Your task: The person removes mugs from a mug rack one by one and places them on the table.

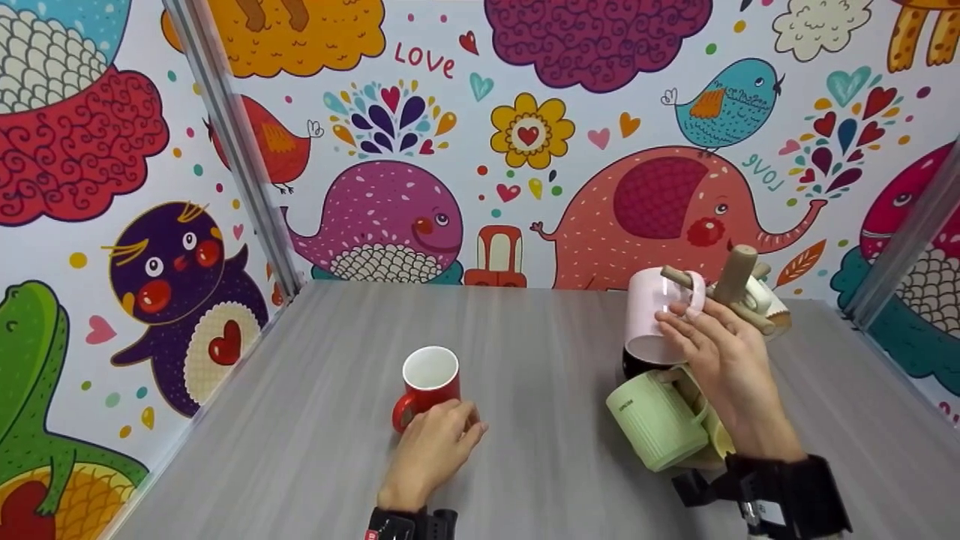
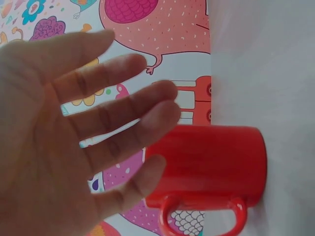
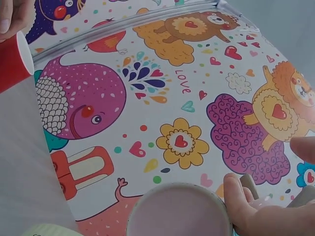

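A red mug (image 1: 442,391) with a white inside stands upright on the table. My left hand (image 1: 435,450) is beside its near side, fingers loosely extended and gripping nothing; the left wrist view shows them in front of the mug (image 2: 211,164). On the right, a pale pink mug (image 1: 646,311) hangs tilted by its handle on a peg of a wooden mug tree (image 1: 733,277). My right hand (image 1: 731,367) is at the pink mug's handle side. In the right wrist view its fingers (image 3: 236,199) touch or nearly touch the mug (image 3: 179,211), with the thumb apart.
A light green ribbed mug (image 1: 654,420) hangs tilted on the near side of the tree. A black thing (image 1: 636,365) shows below the pink mug, and a white mug (image 1: 761,298) is behind the tree. Printed wall panels (image 1: 420,225) border the grey table (image 1: 315,420).
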### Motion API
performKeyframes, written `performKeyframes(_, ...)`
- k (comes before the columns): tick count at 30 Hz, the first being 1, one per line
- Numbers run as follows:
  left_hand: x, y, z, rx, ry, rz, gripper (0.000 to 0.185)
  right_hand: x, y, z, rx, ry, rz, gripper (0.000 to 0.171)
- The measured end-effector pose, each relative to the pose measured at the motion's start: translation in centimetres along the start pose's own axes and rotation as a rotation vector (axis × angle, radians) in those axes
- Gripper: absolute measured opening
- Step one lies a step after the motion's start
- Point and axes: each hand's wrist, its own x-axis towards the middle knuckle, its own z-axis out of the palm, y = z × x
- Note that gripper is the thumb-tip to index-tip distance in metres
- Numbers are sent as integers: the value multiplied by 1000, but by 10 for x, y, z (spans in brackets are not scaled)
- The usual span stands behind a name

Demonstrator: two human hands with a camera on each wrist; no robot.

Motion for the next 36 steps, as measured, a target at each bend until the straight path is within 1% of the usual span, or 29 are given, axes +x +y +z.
performKeyframes(7, 0, 1, -2, -11, -28, -18, 11, 2, 0, 1, -21, 28, 5, 41)
performKeyframes(9, -1, 1, -3, -11, -29, -25, 11, 4, 1, 2, -39, 37, 0, 37)
performKeyframes(12, -1, 1, -4, -15, -29, -33, 11, 7, 3, 3, -80, 41, -23, 25)
performKeyframes(14, -1, 1, -3, -5, -13, -24, 11, 9, 4, 4, -123, 47, -32, 21)
performKeyframes(16, -1, 0, -3, 2, 1, -17, 10, 11, 4, 5, -159, 45, -35, 21)
performKeyframes(19, -2, 0, -3, 8, 15, -5, 10, 15, 4, 6, -205, 43, -30, 28)
performKeyframes(22, -2, 0, -3, -3, 3, -15, 10, 19, 5, 8, -235, 11, -36, 29)
performKeyframes(26, -2, 0, -4, -4, -4, -18, 10, 22, 10, 8, -251, -58, -49, 23)
performKeyframes(32, -3, 0, -5, -9, 15, -15, 10, 20, 21, 2, -217, -186, -63, 18)
performKeyframes(34, -2, 1, -5, -11, 17, -10, 10, 19, 23, 0, -204, -209, -66, 16)
performKeyframes(36, -2, 2, -5, -9, 18, -6, 10, 17, 24, -2, -211, -206, -65, 14)
